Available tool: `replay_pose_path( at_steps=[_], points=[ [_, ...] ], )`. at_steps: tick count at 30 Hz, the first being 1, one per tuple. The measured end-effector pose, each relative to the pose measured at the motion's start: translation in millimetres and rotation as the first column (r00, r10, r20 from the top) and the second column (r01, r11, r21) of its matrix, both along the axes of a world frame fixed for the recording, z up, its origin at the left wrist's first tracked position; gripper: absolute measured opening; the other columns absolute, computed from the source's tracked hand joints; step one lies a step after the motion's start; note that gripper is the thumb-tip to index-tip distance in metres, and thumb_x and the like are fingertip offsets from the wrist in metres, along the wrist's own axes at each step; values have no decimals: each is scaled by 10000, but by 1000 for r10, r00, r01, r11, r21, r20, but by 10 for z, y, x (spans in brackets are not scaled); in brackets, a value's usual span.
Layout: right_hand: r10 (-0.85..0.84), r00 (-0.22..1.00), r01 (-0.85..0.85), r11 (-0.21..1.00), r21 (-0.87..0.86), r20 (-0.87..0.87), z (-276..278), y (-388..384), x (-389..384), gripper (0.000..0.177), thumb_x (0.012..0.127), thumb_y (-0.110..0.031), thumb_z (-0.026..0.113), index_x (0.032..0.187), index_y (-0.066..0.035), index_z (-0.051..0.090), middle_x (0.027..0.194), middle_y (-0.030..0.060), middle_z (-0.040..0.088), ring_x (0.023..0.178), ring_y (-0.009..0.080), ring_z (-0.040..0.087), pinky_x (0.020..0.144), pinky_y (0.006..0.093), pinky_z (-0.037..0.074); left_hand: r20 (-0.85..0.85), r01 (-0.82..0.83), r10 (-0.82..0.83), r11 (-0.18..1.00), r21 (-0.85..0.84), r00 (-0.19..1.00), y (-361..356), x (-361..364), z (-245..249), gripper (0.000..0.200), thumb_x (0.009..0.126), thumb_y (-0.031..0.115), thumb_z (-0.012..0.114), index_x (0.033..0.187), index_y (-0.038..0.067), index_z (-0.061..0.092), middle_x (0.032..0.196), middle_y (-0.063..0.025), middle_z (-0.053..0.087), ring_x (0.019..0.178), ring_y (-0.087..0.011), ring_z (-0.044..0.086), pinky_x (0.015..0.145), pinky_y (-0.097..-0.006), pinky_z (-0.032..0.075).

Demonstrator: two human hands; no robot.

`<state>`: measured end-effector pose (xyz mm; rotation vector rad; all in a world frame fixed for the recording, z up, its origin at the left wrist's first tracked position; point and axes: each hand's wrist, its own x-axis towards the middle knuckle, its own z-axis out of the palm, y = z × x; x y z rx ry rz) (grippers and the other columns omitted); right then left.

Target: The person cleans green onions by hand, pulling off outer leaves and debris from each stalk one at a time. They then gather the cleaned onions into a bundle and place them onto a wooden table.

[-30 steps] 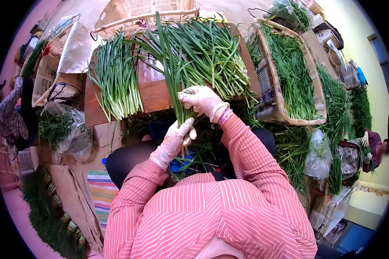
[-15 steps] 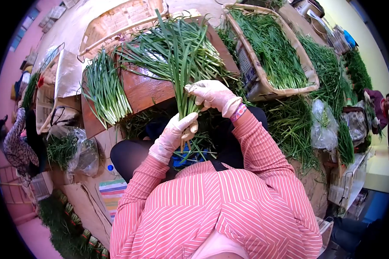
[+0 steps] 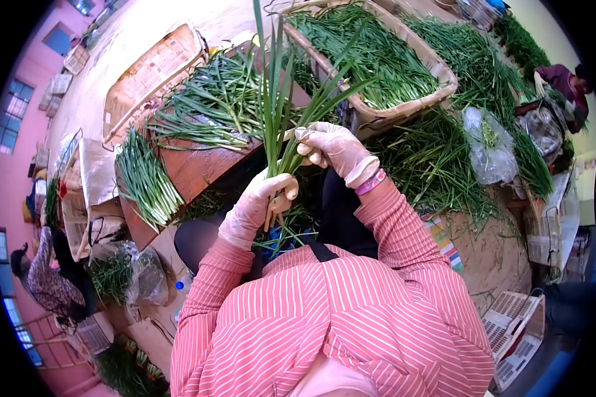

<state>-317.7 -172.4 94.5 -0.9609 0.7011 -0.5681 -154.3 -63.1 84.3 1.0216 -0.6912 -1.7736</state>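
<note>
Thin-gloved left hand (image 3: 261, 202) clamps the chive bunch (image 3: 273, 99); stalk ends hidden. At 2 o'clock, right hand (image 3: 331, 149) pinches its slender blades.

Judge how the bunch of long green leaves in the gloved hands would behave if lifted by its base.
Probably springy: the bunch of long green leaves stands upright above the left hand, though outer tips splay, so it may droop when tilted. Likely light: a finger grip holds it up. Leaves could slip loose; the right hand pinches them higher up.
</note>
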Motion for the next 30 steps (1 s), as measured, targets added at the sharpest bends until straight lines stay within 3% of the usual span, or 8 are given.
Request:
replay_pose_path(
  at_steps=[6, 11, 13, 16, 17, 19, 20, 30],
  points=[
    [-120, 991, 122, 992, -29, 62, -28, 13, -339, 246, 926, -243, 547, 1048, -77, 681, 714, -60, 605, 531, -8, 459, 470, 142, 321, 49, 20, -19, 999, -35, 999, -193, -241, 51, 180, 892, 223, 551, 927, 51, 513, 678, -4, 506, 415, -38, 330, 421, -194, 282],
    [-257, 962, 263, 964, -48, 95, -6, 46, -501, 231, 922, -226, 558, 1019, -55, 681, 707, -41, 629, 537, 0, 468, 473, 142, 319, 114, 108, -101, 993, -57, 988, -348, -408, 67, 197, 904, 254, 538, 896, 60, 503, 682, 7, 495, 431, -35, 322, 431, -191, 280],
    [-365, 930, 369, 922, -118, 54, -15, 48, -560, 212, 922, -216, 556, 979, -58, 686, 711, -37, 634, 546, 8, 499, 492, 148, 342, 108, 136, -129, 989, -63, 986, -398, -478, 76, 214, 909, 241, 530, 981, 39, 524, 684, 10, 490, 433, -33, 321, 431, -190, 280],
    [-486, 862, 505, 845, -174, 140, -4, 69, -658, 168, 900, -193, 586, 952, -61, 675, 757, -34, 643, 558, 13, 502, 514, 144, 349, 106, 167, -162, 985, -49, 981, -459, -605, 150, 366, 914, 201, 513, 1223, 8, 484, 698, 10, 486, 438, -29, 325, 431, -187, 281],
    [-535, 831, 556, 805, -209, 148, 13, 67, -700, 161, 892, -189, 598, 957, -61, 669, 778, -33, 646, 561, 14, 498, 517, 143, 346, 105, 188, -181, 981, -56, 978, -478, -647, 174, 366, 914, 201, 513, 1223, 8, 484, 698, 10, 486, 438, -29, 325, 431, -187, 281],
    [-564, 802, 596, 781, -188, 198, 49, 63, -806, 174, 877, -193, 618, 984, -62, 660, 828, -29, 653, 586, 13, 492, 530, 145, 340, 76, 180, -176, 982, -53, 981, -503, -734, 252, 299, 898, 148, 515, 1168, 21, 534, 702, -7, 515, 461, -38, 349, 448, -187, 290],
    [-563, 806, 590, 791, -163, 184, 92, 69, -872, 178, 876, -196, 618, 987, -64, 658, 840, -28, 654, 597, 12, 488, 539, 147, 339, 97, 206, -200, 977, -54, 975, -522, -752, 245, 398, 904, 156, 505, 1277, 19, 487, 708, 0, 505, 467, -35, 339, 457, -185, 287],
    [-498, 794, 561, 821, -105, 348, 39, 12, -1289, 234, 932, -162, 553, 1110, -51, 658, 1004, 21, 683, 610, 11, 474, 540, 150, 342, 93, 273, -263, 955, -113, 960, -575, -898, 233, 450, 949, 252, 465, 1331, 18, 436, 704, 16, 485, 476, -32, 315, 459, -173, 270]
  ],
)
